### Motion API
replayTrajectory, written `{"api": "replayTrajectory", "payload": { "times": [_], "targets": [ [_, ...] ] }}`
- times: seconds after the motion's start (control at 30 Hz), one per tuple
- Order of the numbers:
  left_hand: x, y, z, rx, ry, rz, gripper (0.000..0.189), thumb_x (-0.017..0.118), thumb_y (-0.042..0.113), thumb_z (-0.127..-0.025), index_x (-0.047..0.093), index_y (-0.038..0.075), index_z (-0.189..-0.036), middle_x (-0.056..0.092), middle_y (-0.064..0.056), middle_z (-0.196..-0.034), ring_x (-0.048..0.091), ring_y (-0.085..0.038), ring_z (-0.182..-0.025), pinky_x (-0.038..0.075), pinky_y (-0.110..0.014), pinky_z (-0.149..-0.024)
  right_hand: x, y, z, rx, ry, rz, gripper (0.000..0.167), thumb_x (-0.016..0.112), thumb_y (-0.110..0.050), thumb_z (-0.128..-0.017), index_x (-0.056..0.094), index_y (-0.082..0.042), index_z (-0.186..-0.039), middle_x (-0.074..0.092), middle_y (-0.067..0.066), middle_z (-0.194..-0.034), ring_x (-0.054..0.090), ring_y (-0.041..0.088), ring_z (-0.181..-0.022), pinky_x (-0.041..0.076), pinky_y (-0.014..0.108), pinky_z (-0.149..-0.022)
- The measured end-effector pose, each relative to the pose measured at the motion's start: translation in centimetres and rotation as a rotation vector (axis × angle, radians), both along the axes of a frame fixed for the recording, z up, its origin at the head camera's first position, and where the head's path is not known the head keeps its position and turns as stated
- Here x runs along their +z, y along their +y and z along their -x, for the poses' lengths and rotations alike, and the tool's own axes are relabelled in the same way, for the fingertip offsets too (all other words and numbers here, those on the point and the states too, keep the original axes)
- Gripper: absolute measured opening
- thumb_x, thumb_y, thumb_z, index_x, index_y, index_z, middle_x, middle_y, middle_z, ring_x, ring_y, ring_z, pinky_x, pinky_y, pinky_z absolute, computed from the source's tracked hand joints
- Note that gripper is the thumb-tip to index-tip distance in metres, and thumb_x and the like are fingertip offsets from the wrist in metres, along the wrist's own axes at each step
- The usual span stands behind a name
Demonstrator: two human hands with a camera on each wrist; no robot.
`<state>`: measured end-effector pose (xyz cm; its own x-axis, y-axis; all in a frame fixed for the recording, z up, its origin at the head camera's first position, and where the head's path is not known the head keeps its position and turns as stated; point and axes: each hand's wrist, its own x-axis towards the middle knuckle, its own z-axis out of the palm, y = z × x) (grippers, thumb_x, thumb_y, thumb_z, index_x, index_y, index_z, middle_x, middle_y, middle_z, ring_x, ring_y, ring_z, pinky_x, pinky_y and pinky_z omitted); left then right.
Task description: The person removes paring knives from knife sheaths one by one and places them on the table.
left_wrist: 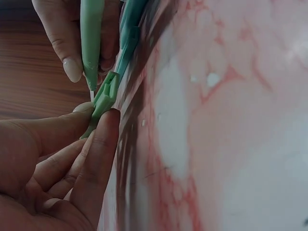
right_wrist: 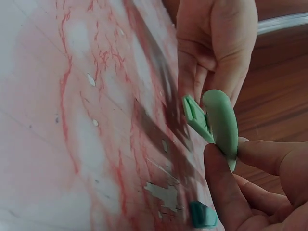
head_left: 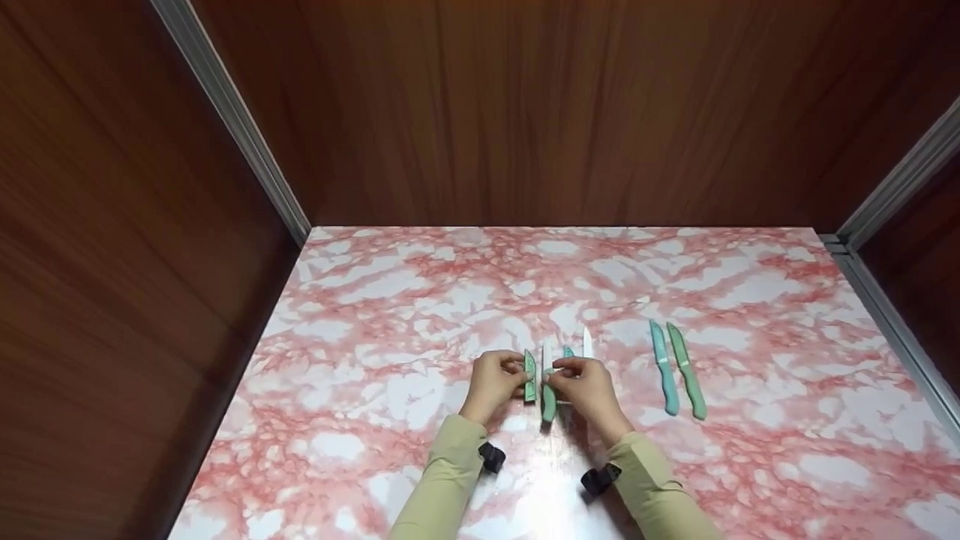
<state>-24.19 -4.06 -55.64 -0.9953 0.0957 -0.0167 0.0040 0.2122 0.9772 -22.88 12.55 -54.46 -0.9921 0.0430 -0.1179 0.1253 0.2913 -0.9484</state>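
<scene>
In the head view my left hand (head_left: 493,384) pinches a green knife sheath (head_left: 529,382) between thumb and fingers. Just to its right, my right hand (head_left: 592,390) grips a knife by its green handle (head_left: 549,406), the pale blade (head_left: 547,352) pointing away from me. Both wrist views show the sheath (left_wrist: 105,98) and the knife handle (right_wrist: 222,120) close together; whether they touch I cannot tell. Beyond the right hand lie a teal sheath (head_left: 568,351) and a bare white blade (head_left: 587,343); the hand hides their lower parts.
On the right of the table lie a teal knife (head_left: 664,375) and a green knife (head_left: 688,375), side by side with their blades covered. The red-and-white marbled table (head_left: 360,360) meets brown wood-look panels (head_left: 555,112) at the back, with metal strips at the corners.
</scene>
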Motion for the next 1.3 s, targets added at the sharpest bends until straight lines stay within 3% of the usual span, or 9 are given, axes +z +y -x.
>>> {"api": "replayTrajectory", "payload": {
  "times": [0.33,0.6,0.93,1.3],
  "targets": [
    [0.1,0.6,1.0,0.009,-0.063,-0.011,0.016,0.07,-0.009,-0.08,0.07,-0.005,-0.096,0.062,-0.007,-0.074,0.064,-0.019,-0.061,0.056,-0.03,-0.054,-0.2,-0.1,0.6,-0.029,-0.018,0.054,0.026,0.072,0.0,-0.08,0.067,0.009,-0.104,0.067,0.012,-0.079,0.067,0.023,-0.062,0.057,0.034,-0.06],
    [0.0,0.8,1.6,0.026,-0.085,0.0,0.016,0.072,-0.008,-0.079,0.069,-0.006,-0.094,0.062,-0.007,-0.074,0.063,-0.016,-0.059,0.056,-0.029,-0.053,-0.1,-0.3,0.9,-0.042,-0.014,-0.02,0.026,0.073,-0.001,-0.079,0.068,0.008,-0.103,0.068,0.011,-0.077,0.066,0.019,-0.061,0.057,0.035,-0.057],
    [0.5,1.0,2.0,0.017,-0.13,0.017,0.018,0.067,-0.009,-0.081,0.068,-0.007,-0.099,0.065,-0.01,-0.077,0.065,-0.022,-0.061,0.056,-0.029,-0.053,0.0,-0.3,1.0,-0.041,0.029,-0.054,0.023,0.073,-0.002,-0.079,0.069,0.008,-0.1,0.068,0.01,-0.076,0.065,0.019,-0.06,0.056,0.034,-0.054],
    [0.6,1.2,2.4,0.038,-0.073,0.092,0.016,0.07,-0.01,-0.077,0.067,-0.008,-0.092,0.064,-0.006,-0.07,0.064,-0.018,-0.056,0.055,-0.027,-0.05,-0.3,-0.3,1.5,-0.061,0.063,-0.157,0.019,0.077,-0.006,-0.077,0.071,0.005,-0.092,0.069,0.009,-0.075,0.063,0.015,-0.061,0.052,0.026,-0.055]
  ]
}}
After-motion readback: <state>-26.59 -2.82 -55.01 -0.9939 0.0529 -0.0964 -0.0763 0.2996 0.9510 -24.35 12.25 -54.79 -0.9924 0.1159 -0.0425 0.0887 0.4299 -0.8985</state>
